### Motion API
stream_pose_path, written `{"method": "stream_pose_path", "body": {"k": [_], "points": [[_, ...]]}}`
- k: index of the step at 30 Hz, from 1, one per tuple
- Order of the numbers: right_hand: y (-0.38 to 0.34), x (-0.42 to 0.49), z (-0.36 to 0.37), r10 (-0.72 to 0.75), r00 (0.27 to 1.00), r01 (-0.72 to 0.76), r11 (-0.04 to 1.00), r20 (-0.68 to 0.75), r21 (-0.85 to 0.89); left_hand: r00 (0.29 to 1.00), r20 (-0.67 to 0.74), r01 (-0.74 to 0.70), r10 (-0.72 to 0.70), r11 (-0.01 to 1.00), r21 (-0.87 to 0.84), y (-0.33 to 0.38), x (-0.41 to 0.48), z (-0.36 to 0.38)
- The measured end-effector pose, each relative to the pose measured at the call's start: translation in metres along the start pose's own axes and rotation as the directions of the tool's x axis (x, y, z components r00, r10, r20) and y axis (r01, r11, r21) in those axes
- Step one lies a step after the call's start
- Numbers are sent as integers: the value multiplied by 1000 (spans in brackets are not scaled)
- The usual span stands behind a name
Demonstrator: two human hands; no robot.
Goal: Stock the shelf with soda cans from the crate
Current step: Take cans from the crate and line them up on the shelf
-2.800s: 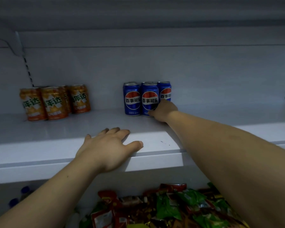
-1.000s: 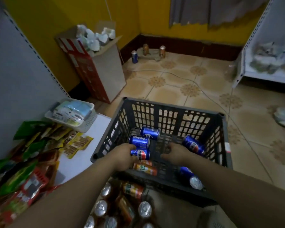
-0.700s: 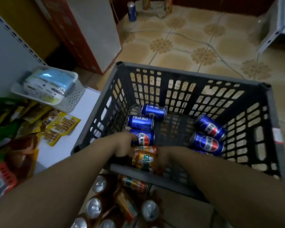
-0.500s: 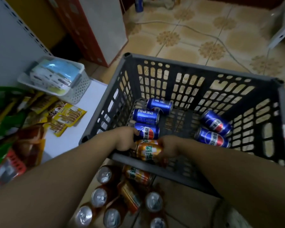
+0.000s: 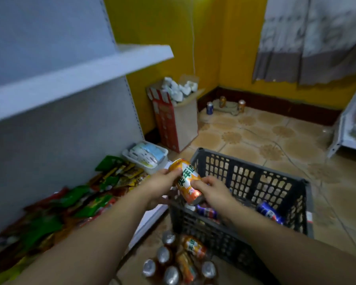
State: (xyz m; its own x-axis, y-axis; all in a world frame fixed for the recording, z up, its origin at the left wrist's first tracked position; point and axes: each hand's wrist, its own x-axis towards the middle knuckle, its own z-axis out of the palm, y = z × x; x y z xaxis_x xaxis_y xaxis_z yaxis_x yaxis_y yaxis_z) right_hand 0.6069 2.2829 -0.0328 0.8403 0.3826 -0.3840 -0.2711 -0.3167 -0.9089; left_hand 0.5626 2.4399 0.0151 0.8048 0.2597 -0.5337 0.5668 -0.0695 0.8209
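An orange soda can (image 5: 187, 179) hangs tilted above the near left corner of the dark plastic crate (image 5: 245, 177). My left hand (image 5: 160, 182) grips its upper end and my right hand (image 5: 209, 190) holds its lower end. Blue cola cans (image 5: 269, 212) lie on the crate floor, partly hidden by my right arm. The white shelf (image 5: 74, 77) juts out at the upper left, its top surface out of sight.
Snack packets (image 5: 74, 200) cover the lower shelf at left, with a white basket (image 5: 145, 154) beyond them. Several cans (image 5: 173, 262) stand and lie on the floor before the crate. A cardboard box (image 5: 177, 118) and three cans (image 5: 224, 103) sit by the yellow wall.
The orange can has come up out of the crate, and both hands now hold it. The view has lifted from the crate floor toward the shelf and the wall.
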Motion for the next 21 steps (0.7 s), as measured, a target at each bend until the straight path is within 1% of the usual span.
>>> {"method": "stream_pose_path", "body": {"k": [3, 5, 7, 10, 13, 17, 21], "points": [[-50, -53, 34, -168, 985, 166, 986, 44, 28, 988, -83, -142, 131, 980, -142, 17, -68, -34], [-81, -85, 60, -276, 955, 275, 961, 107, 28, 964, -169, -242, 208, 945, -222, 25, -113, -62], [-110, -116, 86, -362, 911, 370, 929, 199, -6, 926, -266, -336, 269, 908, -252, 30, -159, -94], [-151, -165, 129, -456, 831, 500, 863, 317, -69, 831, -426, -461, 358, 871, -169, 31, -227, -141], [-184, -213, 177, -546, 756, 606, 793, 361, -71, 756, -505, -552, 416, 820, -151, 22, -288, -183], [-210, -260, 240, -592, 659, 704, 702, 464, -106, 690, -600, -566, 405, 819, -97, 0, -365, -231], [-227, -294, 294, -577, 568, 778, 610, 587, -152, 570, -723, -591, 390, 806, -30, -28, -419, -271]]}}
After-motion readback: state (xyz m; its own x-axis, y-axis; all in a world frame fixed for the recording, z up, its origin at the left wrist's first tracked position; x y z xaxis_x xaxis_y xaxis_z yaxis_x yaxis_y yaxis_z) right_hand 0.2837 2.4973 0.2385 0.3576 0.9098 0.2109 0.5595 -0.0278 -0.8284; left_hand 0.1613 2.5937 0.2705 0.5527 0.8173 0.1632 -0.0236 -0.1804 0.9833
